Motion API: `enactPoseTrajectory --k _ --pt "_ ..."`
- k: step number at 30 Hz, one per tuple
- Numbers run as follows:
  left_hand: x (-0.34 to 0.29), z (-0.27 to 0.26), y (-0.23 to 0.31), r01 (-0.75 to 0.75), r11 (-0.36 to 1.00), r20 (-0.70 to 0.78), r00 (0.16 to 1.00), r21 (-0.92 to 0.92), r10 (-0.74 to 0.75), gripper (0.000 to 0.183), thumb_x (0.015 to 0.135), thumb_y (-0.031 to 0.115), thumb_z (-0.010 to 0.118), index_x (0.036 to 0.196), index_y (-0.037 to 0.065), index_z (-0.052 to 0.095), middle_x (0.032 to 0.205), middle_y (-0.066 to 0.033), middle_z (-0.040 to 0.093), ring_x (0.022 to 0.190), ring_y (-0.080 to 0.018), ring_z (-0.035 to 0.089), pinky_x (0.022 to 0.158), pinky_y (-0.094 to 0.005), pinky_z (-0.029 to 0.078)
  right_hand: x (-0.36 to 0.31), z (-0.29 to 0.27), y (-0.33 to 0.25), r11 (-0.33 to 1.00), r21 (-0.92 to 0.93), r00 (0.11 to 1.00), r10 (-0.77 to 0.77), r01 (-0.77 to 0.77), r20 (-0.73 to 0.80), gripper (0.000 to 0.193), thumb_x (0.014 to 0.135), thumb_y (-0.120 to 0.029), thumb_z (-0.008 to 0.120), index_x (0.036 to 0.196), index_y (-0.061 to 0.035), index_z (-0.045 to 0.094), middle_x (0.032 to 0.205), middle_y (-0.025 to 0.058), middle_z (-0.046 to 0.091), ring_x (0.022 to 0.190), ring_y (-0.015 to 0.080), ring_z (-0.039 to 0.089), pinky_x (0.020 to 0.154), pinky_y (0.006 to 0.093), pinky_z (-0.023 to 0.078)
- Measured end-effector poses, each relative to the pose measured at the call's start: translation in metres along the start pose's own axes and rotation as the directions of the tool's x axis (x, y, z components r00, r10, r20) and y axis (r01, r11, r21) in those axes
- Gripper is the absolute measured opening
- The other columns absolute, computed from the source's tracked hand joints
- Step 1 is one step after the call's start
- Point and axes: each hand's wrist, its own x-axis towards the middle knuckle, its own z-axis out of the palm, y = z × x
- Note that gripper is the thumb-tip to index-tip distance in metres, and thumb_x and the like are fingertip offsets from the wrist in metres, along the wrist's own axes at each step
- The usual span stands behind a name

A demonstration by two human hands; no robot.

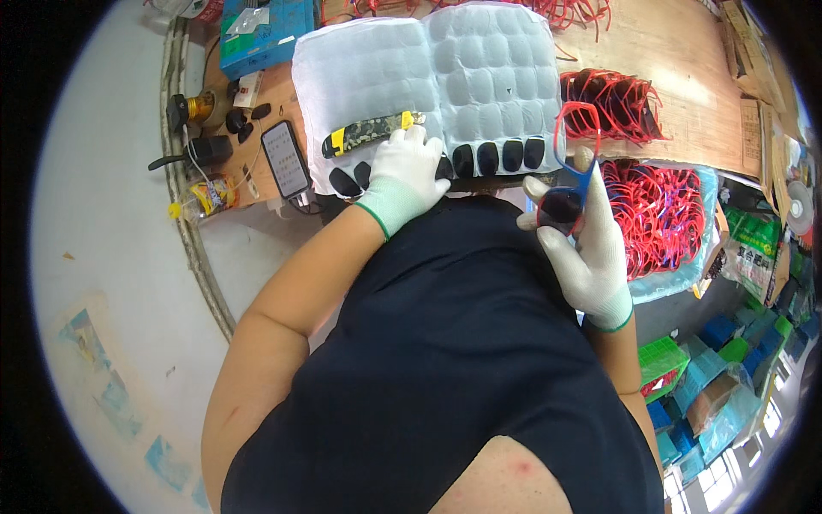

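Note:
My right hand [586, 244], in a white glove with a green cuff, grips red-and-blue sunglasses [565, 204] held upright. A dark lens shows in the lower rim. My left hand [407, 171], gloved alike, lies over the front of a pale dimpled tray [501, 81], fingers apart. Its thumb is beside a dark lens [445, 167]; whether it touches the lens I cannot tell. More dark lenses [488, 158] stand in a row along the tray's near edge, some hidden by this hand. Just beyond its fingertips lies a camouflage-patterned strip [368, 134] with yellow tape.
Right of the tray are bunched red frames with dark lenses [610, 104] and a blue-lined box of red frames [655, 218]. At left lie a phone [285, 158], loose dark pieces [240, 122] and a blue box [261, 38]. Crates [661, 364] stand lower right.

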Motion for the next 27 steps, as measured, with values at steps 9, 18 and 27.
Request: enactPoseTrajectory --k 9,18,27 --pt "0.014 -0.02 -0.013 0.124 0.848 0.087 0.992 -0.515 -0.093 0.036 0.085 0.022 0.076 0.108 0.0 0.059 0.101 -0.0195 0.07 0.084 -0.029 0.07 0.078 -0.0387 0.055 0.015 -0.028 0.015 0.944 0.33 0.994 -0.058 0.025 0.089 0.064 0.091 0.011 0.054 0.149 -0.0027 0.032 0.14 0.0226 0.059 0.105 0.0211 0.068 0.096 0.0366 0.054" --pt "-0.04 -0.101 0.041 0.031 -0.05 0.033 0.999 -0.998 -0.039 0.024 0.096 0.011 0.07 0.114 0.003 0.058 0.093 -0.0018 0.062 0.071 -0.0071 0.057 0.063 -0.0215 0.047 0.039 -0.021 -0.008 0.964 0.204 0.96 0.119 -0.173 0.253 0.038 0.092 0.006 0.053 0.13 0.0032 0.05 0.103 0.0117 0.069 0.084 0.0136 0.067 0.082 0.029 0.055" --pt "-0.065 -0.05 0.015 -0.202 0.477 -0.348 0.906 -0.855 -0.241 0.027 0.09 0.016 0.08 0.108 0.002 0.065 0.095 -0.0076 0.068 0.086 -0.0146 0.067 0.075 -0.0282 0.054 0.039 0.014 -0.013 0.938 0.302 0.974 0.115 -0.172 0.197 0.026 0.098 0.001 0.061 0.123 0.0044 0.055 0.105 0.009 0.069 0.095 0.014 0.069 0.086 0.0312 0.06"
